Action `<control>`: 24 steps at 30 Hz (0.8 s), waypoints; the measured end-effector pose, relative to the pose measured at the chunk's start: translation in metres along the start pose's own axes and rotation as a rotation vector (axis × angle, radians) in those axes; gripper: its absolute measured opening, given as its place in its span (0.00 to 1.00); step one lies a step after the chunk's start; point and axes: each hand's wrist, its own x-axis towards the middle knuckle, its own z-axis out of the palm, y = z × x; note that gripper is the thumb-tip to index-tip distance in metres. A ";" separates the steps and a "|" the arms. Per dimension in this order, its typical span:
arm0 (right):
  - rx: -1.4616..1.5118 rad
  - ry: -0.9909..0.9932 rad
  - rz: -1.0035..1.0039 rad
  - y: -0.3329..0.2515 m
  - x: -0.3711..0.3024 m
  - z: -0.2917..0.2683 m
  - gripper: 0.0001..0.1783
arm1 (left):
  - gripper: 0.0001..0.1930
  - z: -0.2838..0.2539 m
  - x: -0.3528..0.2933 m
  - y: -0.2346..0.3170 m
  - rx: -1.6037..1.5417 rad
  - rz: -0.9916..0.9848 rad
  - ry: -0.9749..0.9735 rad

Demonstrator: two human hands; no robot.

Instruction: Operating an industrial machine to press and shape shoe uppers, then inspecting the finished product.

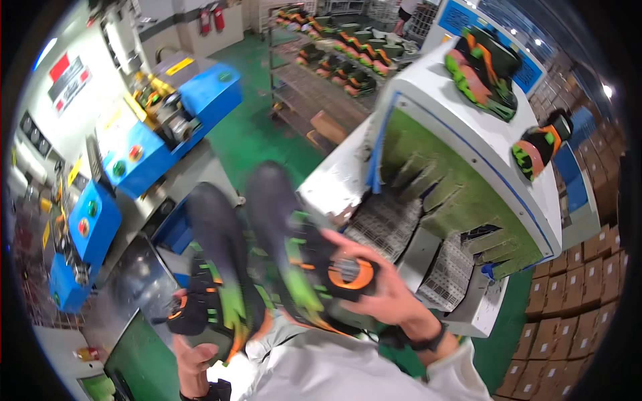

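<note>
Two black sports shoes with green and orange patches are in front of my body, side by side, dark toes pointing away from me. My left hand (192, 351) is closed around the heel end of the left shoe (224, 267); part of that hand is hidden behind the shoe. My right hand (388, 291) wraps the heel end of the right shoe (287, 247), beside an orange ring with a grey centre. The shoes are close together, and I cannot tell whether they touch. Dark bands circle both my wrists.
To the right, a white machine (428, 93) has a slitted green curtain (441, 154) and carries a similar shoe (483, 73) and another (540, 146). Blue machine boxes (212, 93) with buttons stand left. A shoe rack (307, 80) is behind; stacked cartons (568, 294) line the right.
</note>
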 end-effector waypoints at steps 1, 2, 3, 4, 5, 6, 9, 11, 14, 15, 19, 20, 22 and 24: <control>-0.031 0.156 -0.001 -0.009 -0.046 -0.011 0.33 | 0.53 0.015 -0.001 -0.007 -0.061 -0.105 -0.066; -0.061 0.340 0.010 -0.015 -0.098 -0.012 0.33 | 0.53 0.027 0.002 -0.017 -0.115 -0.238 -0.143; -0.109 0.481 0.042 -0.065 -0.106 -0.072 0.33 | 0.53 0.107 0.039 -0.008 -0.183 -0.333 -0.176; -0.149 0.649 0.085 -0.082 -0.145 -0.107 0.33 | 0.53 0.163 0.053 -0.025 -0.239 -0.453 -0.217; -0.195 0.856 0.159 -0.080 -0.179 -0.108 0.33 | 0.52 0.186 0.060 -0.038 -0.161 -0.564 -0.268; -0.254 1.060 0.234 -0.076 -0.203 -0.113 0.33 | 0.50 0.208 0.071 -0.055 -0.097 -0.668 -0.326; -0.501 1.378 0.255 -0.035 -0.221 -0.132 0.33 | 0.45 0.256 0.116 -0.092 0.391 -0.602 -0.679; -0.493 1.403 0.245 -0.026 -0.211 -0.152 0.33 | 0.41 0.300 0.143 -0.128 1.112 -0.279 -0.820; -0.626 1.362 0.322 -0.022 -0.176 -0.180 0.32 | 0.39 0.337 0.200 -0.174 0.853 -0.458 -0.879; -0.685 1.382 0.300 -0.016 -0.177 -0.185 0.33 | 0.38 0.344 0.202 -0.186 0.864 -0.363 -0.843; -0.903 1.564 -0.122 0.003 -0.175 -0.167 0.31 | 0.35 0.306 0.171 -0.171 0.446 0.144 -0.695; -0.577 1.622 -0.467 0.007 -0.163 -0.153 0.29 | 0.33 0.298 0.146 -0.151 0.303 0.077 -0.655; -0.803 1.470 -0.420 -0.027 -0.102 -0.080 0.20 | 0.23 0.242 0.131 -0.121 0.640 0.221 -0.812; -0.478 0.799 -0.403 0.001 -0.034 -0.045 0.18 | 0.27 0.172 0.120 -0.112 0.643 -0.093 -0.849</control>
